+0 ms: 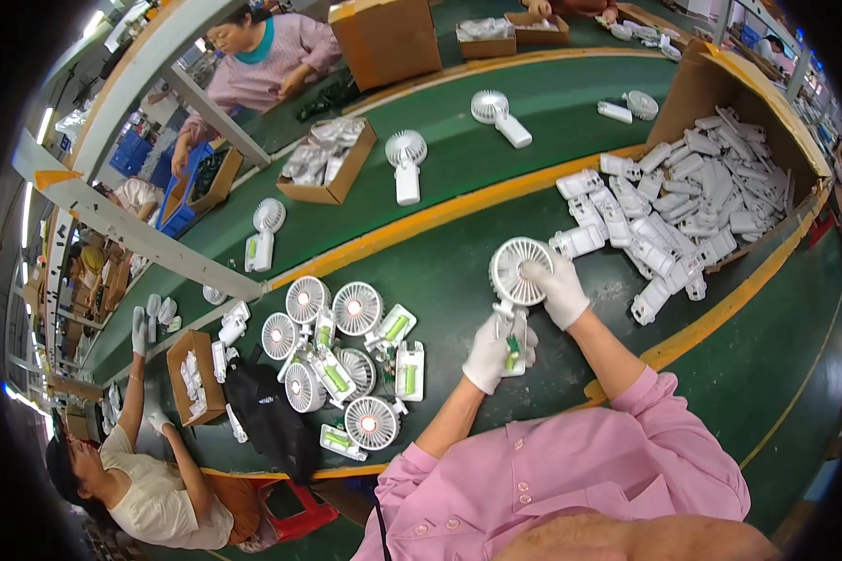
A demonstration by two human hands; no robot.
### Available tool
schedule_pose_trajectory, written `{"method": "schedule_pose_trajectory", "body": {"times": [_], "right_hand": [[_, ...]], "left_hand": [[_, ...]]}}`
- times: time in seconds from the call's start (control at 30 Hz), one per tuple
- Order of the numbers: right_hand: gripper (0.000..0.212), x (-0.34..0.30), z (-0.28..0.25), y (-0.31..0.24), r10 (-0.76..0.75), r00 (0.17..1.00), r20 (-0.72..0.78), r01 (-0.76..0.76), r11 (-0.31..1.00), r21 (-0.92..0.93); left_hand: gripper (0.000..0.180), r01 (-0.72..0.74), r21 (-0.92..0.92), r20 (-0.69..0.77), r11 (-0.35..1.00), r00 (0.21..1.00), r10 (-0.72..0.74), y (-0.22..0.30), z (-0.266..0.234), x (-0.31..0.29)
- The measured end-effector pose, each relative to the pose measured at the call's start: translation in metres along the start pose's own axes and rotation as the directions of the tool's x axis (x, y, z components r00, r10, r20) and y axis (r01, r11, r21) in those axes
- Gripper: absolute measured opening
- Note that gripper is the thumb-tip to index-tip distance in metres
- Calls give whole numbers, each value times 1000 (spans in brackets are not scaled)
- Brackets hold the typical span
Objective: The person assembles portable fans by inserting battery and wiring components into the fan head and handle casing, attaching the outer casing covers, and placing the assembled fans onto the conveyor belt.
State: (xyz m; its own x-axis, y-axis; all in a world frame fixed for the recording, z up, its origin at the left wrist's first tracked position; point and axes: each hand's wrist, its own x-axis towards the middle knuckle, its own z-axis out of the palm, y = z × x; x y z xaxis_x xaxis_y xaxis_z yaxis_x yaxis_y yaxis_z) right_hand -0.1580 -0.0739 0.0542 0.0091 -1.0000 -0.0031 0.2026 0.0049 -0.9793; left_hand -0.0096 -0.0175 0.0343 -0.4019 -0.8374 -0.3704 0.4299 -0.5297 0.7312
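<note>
A white handheld fan [510, 269] is between my two white-gloved hands, its round grille up and its handle pointing toward me. My left hand [486, 355] is closed around the handle, where green parts show in the open casing. At the right rim of the grille, my right hand [561, 294] grips the fan head with its thumb over the front. Left of my hands lies a cluster of similar fans [357, 309], several with handles open and green batteries [334, 378] showing. To my right, white plastic handle shells [660, 234] spill from a tipped cardboard box [805, 178].
Beyond an orange-yellow strip [393, 224], more fans [406, 159] lie on a green belt beside a carton of wrapped parts [332, 178]. A black cloth bag [271, 421] and small carton [196, 374] lie left. Co-workers sit left and across; a metal post [159, 224] stands far left.
</note>
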Motion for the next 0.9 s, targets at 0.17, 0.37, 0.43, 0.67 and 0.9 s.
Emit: {"method": "schedule_pose_trajectory", "body": {"times": [0.17, 0.37, 0.43, 0.67, 0.9], "right_hand": [[30, 12, 1, 2, -28, 998, 59, 30, 999, -38], [37, 19, 1, 0, -40, 996, 76, 40, 999, -7], [38, 25, -3, -4, -70, 994, 84, 75, 996, -48], [47, 16, -19, -18, -70, 982, 175, 107, 972, -209], [56, 7, -1, -25, -14, 973, 232, 71, 969, -238]], "left_hand": [[16, -80, 89, 13, 993, 997, 79, 8, -1, 0], [19, -25, 48, 52, 999, 998, 23, 12, -1, 4], [20, -18, 81, 24, 997, 1000, 17, 15, -6, 7], [20, -65, 240, 118, 969, 992, 37, 15, -2, -5], [28, -106, 268, 110, 958, 991, 79, 7, -15, -6]]}}
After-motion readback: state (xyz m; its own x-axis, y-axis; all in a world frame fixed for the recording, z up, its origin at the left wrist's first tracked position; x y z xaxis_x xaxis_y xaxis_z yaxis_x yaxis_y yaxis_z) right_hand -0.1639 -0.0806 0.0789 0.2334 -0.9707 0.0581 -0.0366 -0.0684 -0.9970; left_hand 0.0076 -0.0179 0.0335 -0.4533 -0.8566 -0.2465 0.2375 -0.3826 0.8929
